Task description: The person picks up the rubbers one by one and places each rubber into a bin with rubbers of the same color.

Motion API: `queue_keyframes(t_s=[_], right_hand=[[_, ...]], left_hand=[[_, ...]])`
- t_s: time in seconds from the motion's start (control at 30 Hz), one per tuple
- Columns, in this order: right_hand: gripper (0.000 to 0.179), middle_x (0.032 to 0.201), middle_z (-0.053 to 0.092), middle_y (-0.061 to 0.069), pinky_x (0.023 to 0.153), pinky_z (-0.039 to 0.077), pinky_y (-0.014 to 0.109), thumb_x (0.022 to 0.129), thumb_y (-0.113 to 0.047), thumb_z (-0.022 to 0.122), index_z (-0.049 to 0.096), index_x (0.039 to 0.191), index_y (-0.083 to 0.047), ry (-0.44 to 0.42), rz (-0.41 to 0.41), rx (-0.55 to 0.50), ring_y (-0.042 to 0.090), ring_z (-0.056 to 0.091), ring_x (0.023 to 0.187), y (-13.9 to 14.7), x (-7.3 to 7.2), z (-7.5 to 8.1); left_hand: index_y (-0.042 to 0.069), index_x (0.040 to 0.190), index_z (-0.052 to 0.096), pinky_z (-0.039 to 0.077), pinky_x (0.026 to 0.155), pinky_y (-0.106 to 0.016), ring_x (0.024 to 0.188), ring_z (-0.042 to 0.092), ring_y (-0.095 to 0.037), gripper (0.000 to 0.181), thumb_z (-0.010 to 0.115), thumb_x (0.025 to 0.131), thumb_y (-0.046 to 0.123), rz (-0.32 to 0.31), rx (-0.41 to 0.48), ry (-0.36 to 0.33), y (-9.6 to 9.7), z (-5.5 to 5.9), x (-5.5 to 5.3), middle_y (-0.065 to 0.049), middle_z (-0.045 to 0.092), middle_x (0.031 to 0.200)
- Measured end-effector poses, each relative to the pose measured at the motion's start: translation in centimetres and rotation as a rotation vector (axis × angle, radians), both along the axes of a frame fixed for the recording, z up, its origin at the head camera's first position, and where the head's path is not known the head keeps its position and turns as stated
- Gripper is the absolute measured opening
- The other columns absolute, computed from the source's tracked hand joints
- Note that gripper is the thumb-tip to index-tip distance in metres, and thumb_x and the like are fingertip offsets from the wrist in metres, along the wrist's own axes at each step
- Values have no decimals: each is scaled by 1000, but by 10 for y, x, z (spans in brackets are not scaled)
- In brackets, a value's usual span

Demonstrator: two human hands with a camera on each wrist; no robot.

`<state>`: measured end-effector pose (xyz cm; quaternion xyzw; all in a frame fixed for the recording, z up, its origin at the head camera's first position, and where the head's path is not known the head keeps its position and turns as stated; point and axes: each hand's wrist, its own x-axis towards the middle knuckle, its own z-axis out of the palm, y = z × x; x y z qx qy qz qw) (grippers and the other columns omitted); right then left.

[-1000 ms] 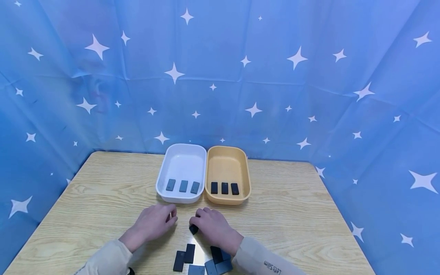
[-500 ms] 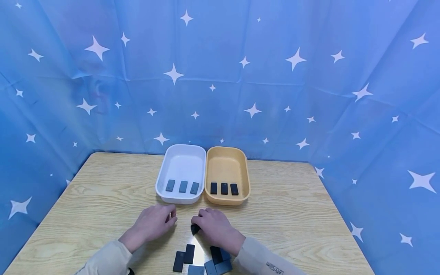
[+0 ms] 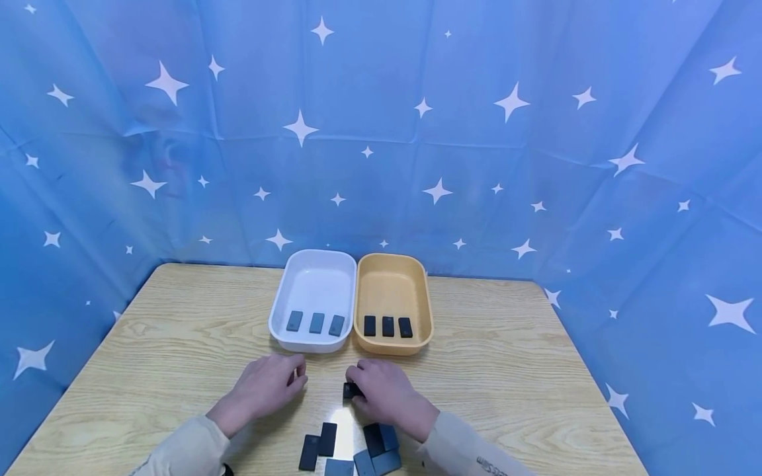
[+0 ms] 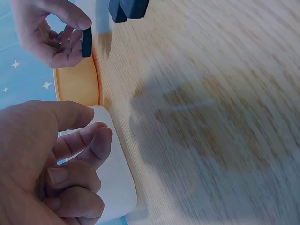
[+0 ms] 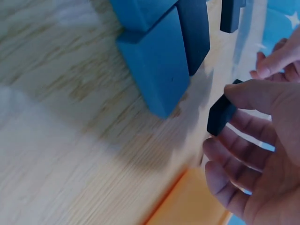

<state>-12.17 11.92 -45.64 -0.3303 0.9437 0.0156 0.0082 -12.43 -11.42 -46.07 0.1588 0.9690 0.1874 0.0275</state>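
Pinching a small dark block [image 3: 351, 391] between thumb and fingers, the right hand [image 3: 383, 393] is lifting it just off the wooden table [image 3: 524, 377], in front of the orange tray [image 3: 424, 291]. The left hand [image 3: 268, 383] is resting on the table, fingers loosely curled, holding nothing. This looks like the pick-up step; three blocks are lying in each tray, white tray [image 3: 286, 291] included. The next move calls for carrying the block over a rim and setting it down flat beside a row.
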Motion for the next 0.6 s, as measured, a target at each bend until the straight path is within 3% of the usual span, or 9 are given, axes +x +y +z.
queue_keyframes(t_s=[0.37, 0.6], right_hand=[[22, 85, 59, -6, 65, 47, 28, 79, -32, 75, 62, 89, -18, 28, -23, -18, 12, 58, 76, 15, -1, 7], [24, 75, 53, -9, 57, 39, 26, 80, -36, 73, 57, 81, -18, 8, -48, -23, 9, 49, 66, 22, -2, 8]], left_hand=[[27, 73, 56, 35, 52, -25, 53, 43, -4, 17, 66, 87, 26, -5, 2, -18, 1, 0, 0, 16, 47, 59], [27, 73, 56, 35, 52, -24, 53, 42, -4, 17, 66, 87, 27, -16, -1, -12, 2, -1, 0, 16, 47, 59]])
